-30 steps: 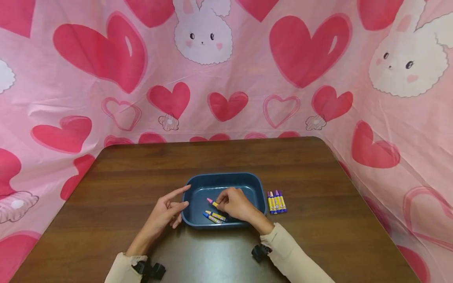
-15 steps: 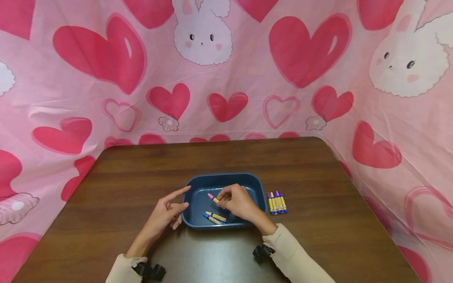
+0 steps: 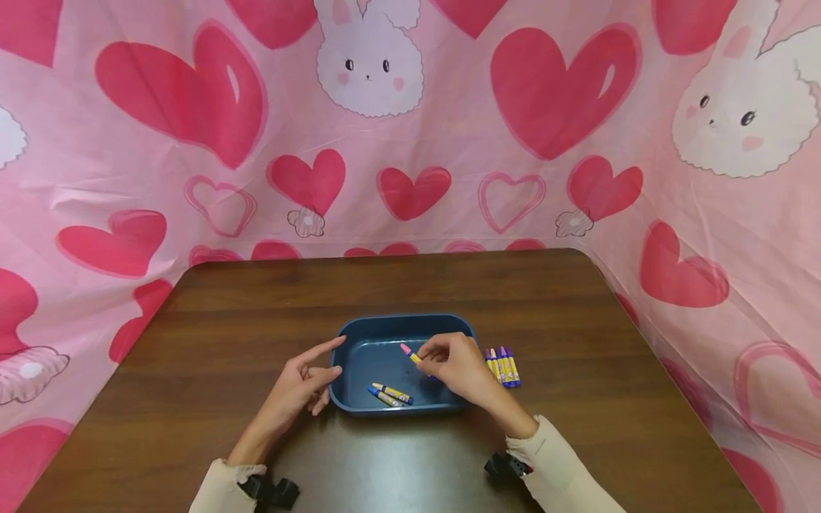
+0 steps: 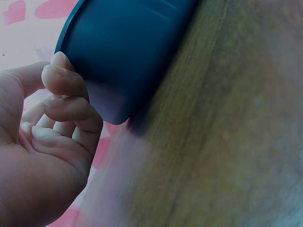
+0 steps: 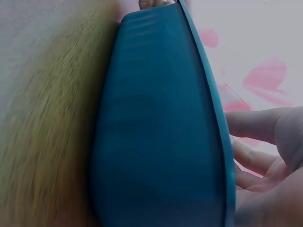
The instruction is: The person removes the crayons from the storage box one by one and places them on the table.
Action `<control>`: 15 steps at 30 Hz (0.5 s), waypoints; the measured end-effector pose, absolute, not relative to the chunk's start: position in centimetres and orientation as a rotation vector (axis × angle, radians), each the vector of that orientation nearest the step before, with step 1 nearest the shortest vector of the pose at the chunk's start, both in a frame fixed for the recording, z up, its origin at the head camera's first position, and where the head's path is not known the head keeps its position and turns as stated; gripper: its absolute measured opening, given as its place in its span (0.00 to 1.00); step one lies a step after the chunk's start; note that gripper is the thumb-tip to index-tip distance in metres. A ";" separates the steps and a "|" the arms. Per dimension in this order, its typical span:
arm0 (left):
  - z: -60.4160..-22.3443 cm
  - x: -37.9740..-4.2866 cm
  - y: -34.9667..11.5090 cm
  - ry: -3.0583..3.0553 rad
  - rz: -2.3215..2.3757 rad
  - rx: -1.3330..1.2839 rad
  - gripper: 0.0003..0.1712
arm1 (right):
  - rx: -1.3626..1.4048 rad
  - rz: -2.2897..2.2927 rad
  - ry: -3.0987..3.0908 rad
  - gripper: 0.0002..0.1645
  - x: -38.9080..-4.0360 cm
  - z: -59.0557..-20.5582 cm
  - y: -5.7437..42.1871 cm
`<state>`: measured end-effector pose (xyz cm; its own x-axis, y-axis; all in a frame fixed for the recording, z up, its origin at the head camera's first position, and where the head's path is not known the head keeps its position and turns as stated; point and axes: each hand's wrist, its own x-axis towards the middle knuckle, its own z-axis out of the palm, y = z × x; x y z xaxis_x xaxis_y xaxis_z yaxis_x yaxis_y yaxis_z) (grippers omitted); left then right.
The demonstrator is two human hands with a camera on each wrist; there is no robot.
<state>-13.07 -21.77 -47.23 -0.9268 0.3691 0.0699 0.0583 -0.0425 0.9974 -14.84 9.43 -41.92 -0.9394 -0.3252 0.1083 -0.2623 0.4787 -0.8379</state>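
Observation:
A dark blue rectangular tray [image 3: 385, 325] sits on the table. Pinched above its right part is a pink-tipped crayon [image 3: 409, 353] with a yellow wrapper, its lower end tilted toward the right hand [image 3: 458, 365]. That crayon is out of sight in the right wrist view, behind the tray's wall [image 5: 156, 118]. On the tray floor lie a peach-tipped crayon [image 3: 393, 393] and a blue-tipped crayon [image 3: 385, 397], side by side. My left hand [image 3: 298, 385] rests at the tray's left rim, index finger straight and thumb extended onto it; the other fingers bend loosely outside.
Several crayons [image 3: 503, 367] in yellow wrappers stand in a tight row on the brown wooden table [image 3: 256, 313], just right of the tray. Behind and beside the table hangs a pink cloth [image 3: 449, 128] with hearts and rabbits.
The right hand has lifted the pink crayon slightly and carried it to the right within the tray. My left hand and the two lying crayons have stayed put.

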 end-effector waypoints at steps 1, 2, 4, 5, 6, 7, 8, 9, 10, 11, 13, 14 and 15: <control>-47.2 -13.1 -21.8 2.008 2.069 0.457 0.32 | -0.514 -1.489 2.649 0.05 -14.8 -41.9 9.7; -47.2 -13.1 -21.8 2.011 2.065 0.452 0.32 | -0.500 -1.497 2.650 0.05 -14.7 -41.8 9.9; -47.2 -13.1 -21.8 2.017 2.060 0.441 0.32 | -0.472 -1.522 2.644 0.06 -14.4 -41.7 10.4; -47.3 -13.1 -21.8 2.019 2.059 0.439 0.32 | -0.459 -1.533 2.641 0.06 -14.3 -41.7 10.7; -47.3 -13.1 -21.8 2.021 2.059 0.436 0.32 | -0.447 -1.543 2.640 0.06 -14.2 -41.6 11.0; -47.3 -13.1 -21.8 2.020 2.060 0.434 0.32 | -0.435 -1.557 2.631 0.06 -14.1 -41.5 11.3; -47.3 -13.1 -21.8 2.018 2.061 0.431 0.32 | -0.426 -1.573 2.620 0.06 -13.9 -41.4 11.6; -47.3 -13.1 -21.8 2.015 2.062 0.430 0.32 | -0.415 -1.589 2.614 0.06 -13.8 -41.3 11.9; -47.4 -13.1 -21.8 2.011 2.064 0.428 0.32 | -0.410 -1.609 2.600 0.06 -13.6 -41.1 12.3; -47.4 -13.1 -21.8 2.007 2.065 0.427 0.32 | -0.400 -1.627 2.590 0.06 -13.5 -41.1 12.6; -47.4 -13.1 -21.8 2.003 2.067 0.425 0.32 | -0.359 -1.662 2.561 0.07 -13.2 -40.8 13.5; -47.4 -13.1 -21.8 2.002 2.067 0.426 0.32 | -0.342 -1.675 2.554 0.07 -13.2 -40.7 13.9; -47.4 -13.1 -21.8 2.002 2.068 0.429 0.32 | -0.319 -1.690 2.546 0.07 -13.1 -40.6 14.4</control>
<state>-13.11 -21.84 -47.44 -0.9306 0.3629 0.0489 0.0372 -0.0392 0.9985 -13.08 14.44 -40.60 -0.9761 -0.2098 0.0569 -0.1339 0.3739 -0.9177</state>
